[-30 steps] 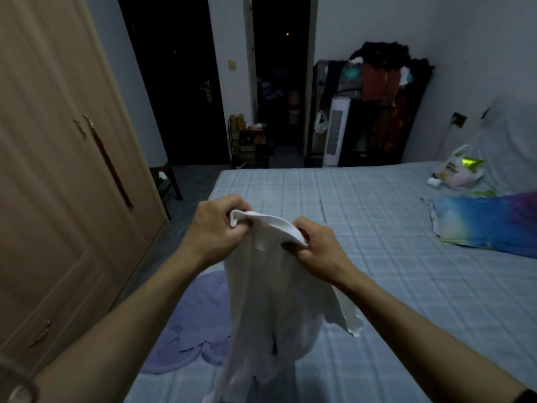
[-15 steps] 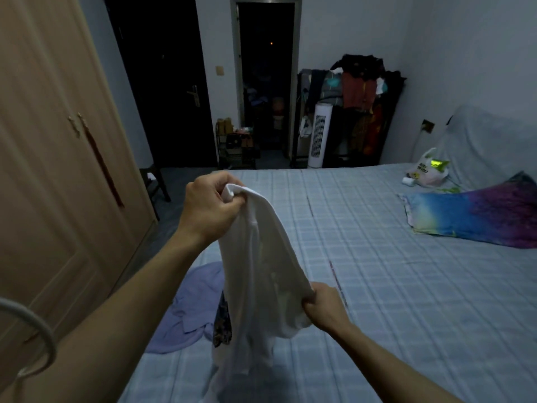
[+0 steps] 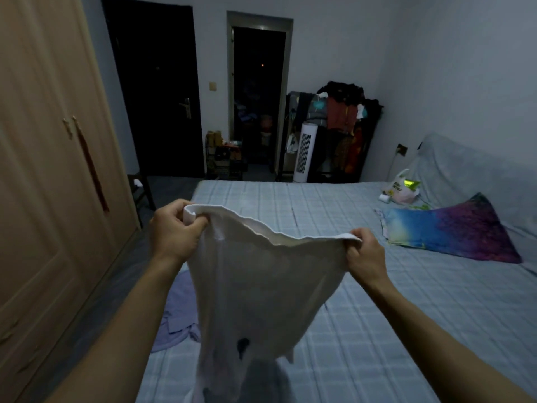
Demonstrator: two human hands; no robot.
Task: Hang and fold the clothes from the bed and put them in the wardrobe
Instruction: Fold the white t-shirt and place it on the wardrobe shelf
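**White garment stretched between two hands above the bed**

Left hand (image 3: 174, 234) clenched on one end of a ribbed hem, thumb and curled fingers pinching the cloth; right hand (image 3: 364, 254) gripping the other end likewise; white garment (image 3: 261, 286) thin, soft and faintly translucent, upper edge taut but wavy, body tapering downward and hanging over the near part of the bed (image 3: 406, 315), dark print showing through near the bottom. Bed cover pale blue, checked, quilted in texture; one lilac garment (image 3: 177, 318) crumpled at the left edge of the bed, partly behind the white one; one pillow (image 3: 453, 231) in blue-to-purple gradient at the right; one plastic bag (image 3: 401, 189) with a bright green patch beyond it. Wardrobe (image 3: 43, 170) at left, light wood, panelled doors closed, two slim handles side by side. One white tower fan (image 3: 303, 152) upright beside one dark rack heaped with clothes (image 3: 345, 112).

Compared with half a second before: hands drawn apart to roughly level height, where previously the left stood high and the right low; garment now spread wide rather than hanging bunched.
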